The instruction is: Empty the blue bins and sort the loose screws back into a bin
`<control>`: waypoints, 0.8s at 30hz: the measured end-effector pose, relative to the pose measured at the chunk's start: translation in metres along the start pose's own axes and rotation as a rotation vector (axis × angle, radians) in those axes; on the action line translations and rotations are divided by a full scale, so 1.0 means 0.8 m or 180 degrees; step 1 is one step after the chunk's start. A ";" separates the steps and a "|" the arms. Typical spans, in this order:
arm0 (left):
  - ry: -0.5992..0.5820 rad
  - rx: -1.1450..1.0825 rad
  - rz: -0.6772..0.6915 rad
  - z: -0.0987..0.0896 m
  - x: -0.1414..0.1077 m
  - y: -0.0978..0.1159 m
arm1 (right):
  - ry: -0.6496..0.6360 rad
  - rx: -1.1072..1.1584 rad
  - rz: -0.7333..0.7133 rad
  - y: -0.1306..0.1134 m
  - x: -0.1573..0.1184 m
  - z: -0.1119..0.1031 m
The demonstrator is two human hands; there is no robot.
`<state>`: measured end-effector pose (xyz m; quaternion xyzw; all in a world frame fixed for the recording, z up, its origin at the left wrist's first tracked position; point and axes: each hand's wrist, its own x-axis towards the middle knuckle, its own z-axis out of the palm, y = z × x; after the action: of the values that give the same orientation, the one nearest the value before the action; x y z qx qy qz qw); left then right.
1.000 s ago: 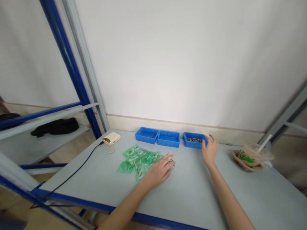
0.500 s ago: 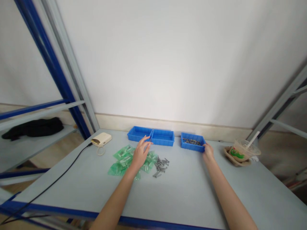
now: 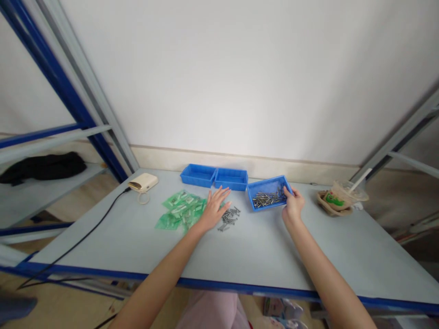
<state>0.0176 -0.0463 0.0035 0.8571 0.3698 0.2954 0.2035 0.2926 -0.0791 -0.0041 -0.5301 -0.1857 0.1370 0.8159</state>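
My right hand (image 3: 294,204) grips the right end of a blue bin (image 3: 272,208), its thumb over the rim. The bin is tilted towards me and to the left, and a heap of metal screws (image 3: 265,198) lies inside. Fingers spread, my left hand (image 3: 216,209) hovers over the right edge of the green plastic bags (image 3: 178,211), holding nothing. Beside it, a loose pile of screws (image 3: 229,218) rests on the table. The bags contain small pale pieces that I cannot make out.
Two more blue bins (image 3: 198,176) stand side by side near the wall. At the left a cream device (image 3: 146,182) with a black cable sits on the table (image 3: 260,256). A plastic cup (image 3: 338,198) with a straw stands in a cardboard holder at the right.
My right hand has lifted the bin of screws and tipped it towards me, shifting it left. My left hand has moved right, towards the loose screws. The camera view has tilted down.
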 end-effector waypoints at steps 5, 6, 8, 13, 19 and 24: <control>-0.0179 -0.0314 -0.0181 0.006 -0.002 0.001 | -0.0227 0.0175 -0.0129 -0.023 -0.046 0.044; -0.0147 -0.0362 -0.0250 0.005 -0.002 -0.001 | -0.0302 0.0184 -0.0221 -0.027 -0.057 0.052; 0.0024 -0.0440 -0.0351 0.005 0.001 -0.007 | -0.0494 0.0173 -0.0425 -0.036 -0.076 0.067; 0.0211 -0.1107 -0.0266 0.003 0.013 -0.030 | -0.0866 0.0045 -0.1135 -0.052 -0.112 0.091; 0.0058 -0.1986 -0.0517 -0.001 0.019 -0.052 | -0.1183 -0.0431 -0.1687 -0.054 -0.135 0.093; 0.0006 -0.2234 -0.0622 -0.003 0.019 -0.054 | -0.1466 -0.0432 -0.1951 -0.052 -0.146 0.084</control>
<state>0.0022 -0.0066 -0.0142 0.6954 0.3263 0.3843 0.5122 0.1591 -0.0899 0.0401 -0.4582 -0.5225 -0.0102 0.7190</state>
